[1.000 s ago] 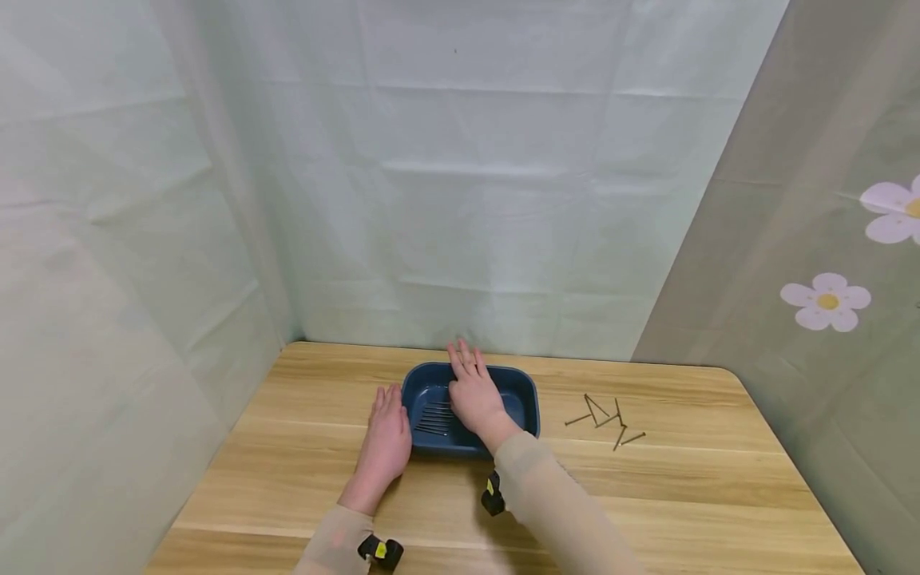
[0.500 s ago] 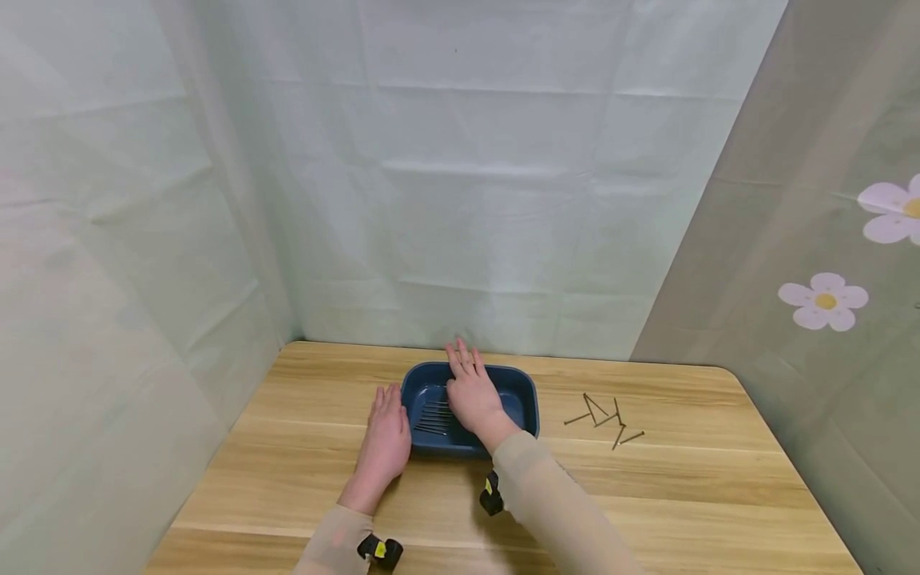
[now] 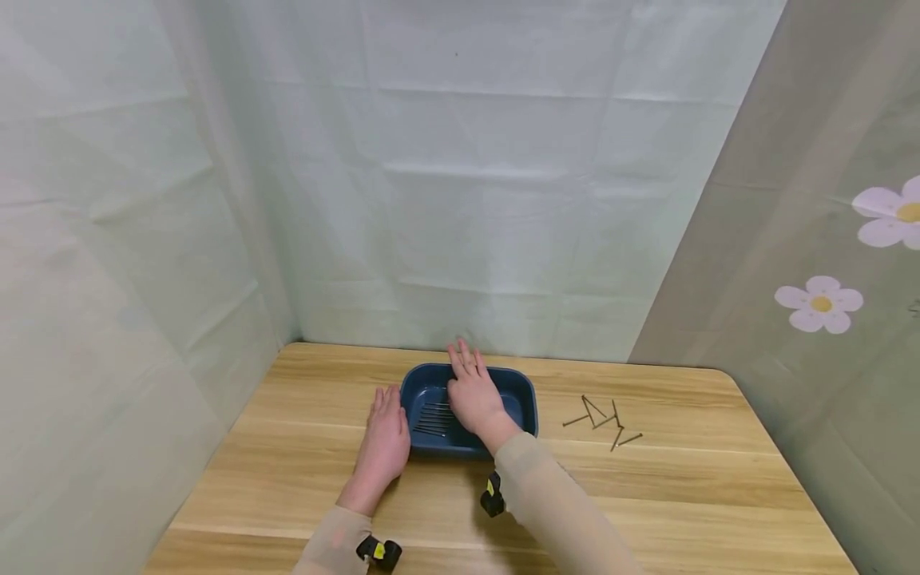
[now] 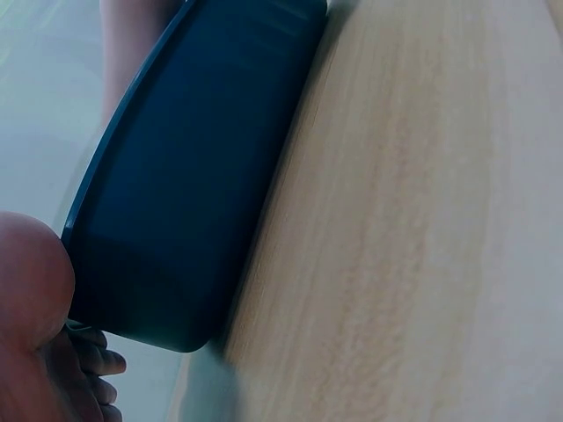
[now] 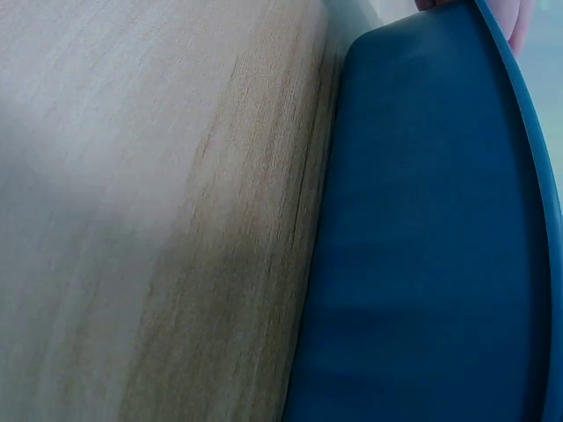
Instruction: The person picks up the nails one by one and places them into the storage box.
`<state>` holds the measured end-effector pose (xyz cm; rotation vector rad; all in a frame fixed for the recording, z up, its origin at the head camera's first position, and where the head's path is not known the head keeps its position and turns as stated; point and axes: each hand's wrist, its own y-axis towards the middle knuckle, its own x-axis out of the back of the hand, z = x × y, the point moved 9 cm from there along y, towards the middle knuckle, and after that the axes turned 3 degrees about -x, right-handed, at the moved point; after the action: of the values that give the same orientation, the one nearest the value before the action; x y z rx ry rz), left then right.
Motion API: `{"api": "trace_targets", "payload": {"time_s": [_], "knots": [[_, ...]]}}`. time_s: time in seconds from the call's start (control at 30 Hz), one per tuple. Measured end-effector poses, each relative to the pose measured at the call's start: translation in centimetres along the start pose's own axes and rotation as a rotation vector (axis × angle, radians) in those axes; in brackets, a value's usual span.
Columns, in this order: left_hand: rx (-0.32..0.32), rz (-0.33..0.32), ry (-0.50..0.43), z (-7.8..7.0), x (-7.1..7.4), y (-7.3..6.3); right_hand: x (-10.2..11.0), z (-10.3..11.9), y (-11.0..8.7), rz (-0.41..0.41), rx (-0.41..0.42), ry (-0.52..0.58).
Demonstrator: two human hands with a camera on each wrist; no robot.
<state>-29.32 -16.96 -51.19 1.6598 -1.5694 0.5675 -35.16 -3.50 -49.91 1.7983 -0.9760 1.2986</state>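
A dark blue rectangular tray stands near the back of the table. Several nails lie roughly side by side in its left part. My left hand rests against the tray's left end, fingers straight and together; the left wrist view shows its thumb at the rim. My right hand reaches down into the middle of the tray, right at the nails' ends. Three of its fingers stretch toward the back edge. Its thumb and index finger are largely hidden, and I cannot tell whether they pinch a nail.
Several loose nails lie scattered on the wooden table to the right of the tray. A pale cloth hangs behind the table, and more cloth, with printed flowers, hangs at the right.
The view has shifted very slightly. Both hands, the tray and the nails keep their places.
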Motion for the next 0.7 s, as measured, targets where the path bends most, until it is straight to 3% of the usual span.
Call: {"api": "trace_targets", "payload": {"time_s": [0.2,0.47,0.7], "knots": [[0.009,0.003,0.000,-0.1,0.1,-0.1,0.4,-0.6,-0.5,-0.011,0.000,0.091],[0.003,0.003,0.007,0.0,0.1,-0.2,1.2,-2.0,-1.9,-0.046,0.013,0.344],[0.024,0.017,0.007,0.2,0.0,-0.1,2.0,-4.6,-3.5,-0.107,-0.050,0.486]]}}
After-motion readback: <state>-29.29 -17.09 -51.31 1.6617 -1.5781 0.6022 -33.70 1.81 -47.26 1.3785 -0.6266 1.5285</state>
